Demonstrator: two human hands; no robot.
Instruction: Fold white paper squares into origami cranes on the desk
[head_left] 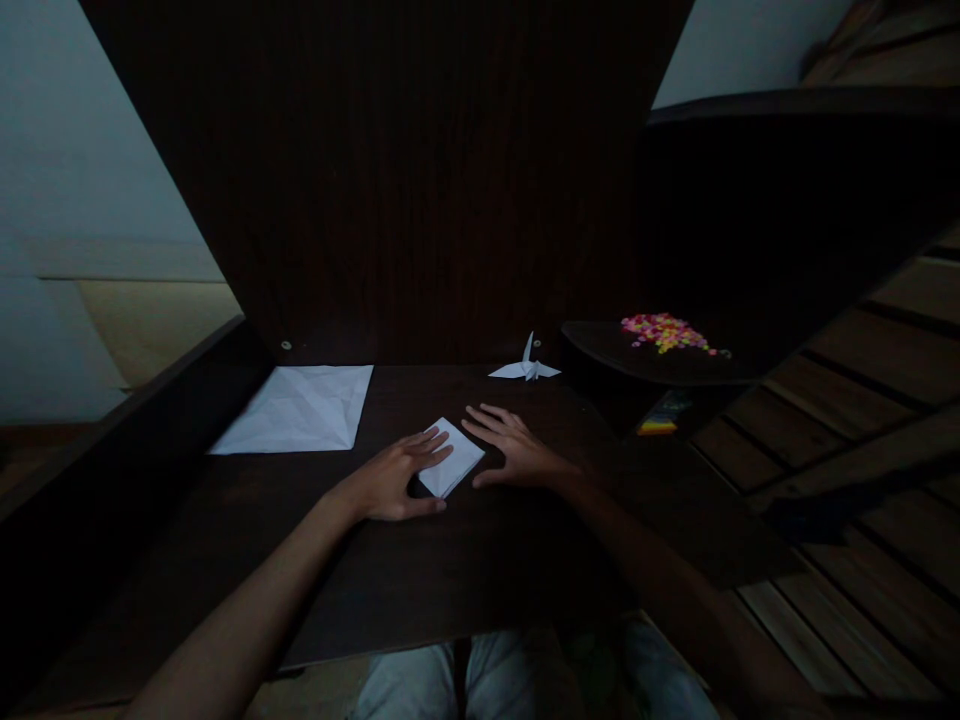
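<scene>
A small white sheet of paper [461, 459], folded into a diamond with layered edges, lies on the dark desk between my hands. My left hand [401, 474] rests on its left side, fingers spread flat over the paper and the thumb near its lower corner. Just off the right corner is my right hand [514, 450], its fingers apart and nothing in them. Behind, against the back panel, stands a white origami crane [528, 368] with its wings spread.
Creased white sheets [300, 410] lie at the desk's back left. On a low curved shelf [600, 345] to the right sits a pile of colourful small pieces [664, 332]. Beneath it is a yellow and orange item [658, 427]. A raised side board [150, 400] borders the left.
</scene>
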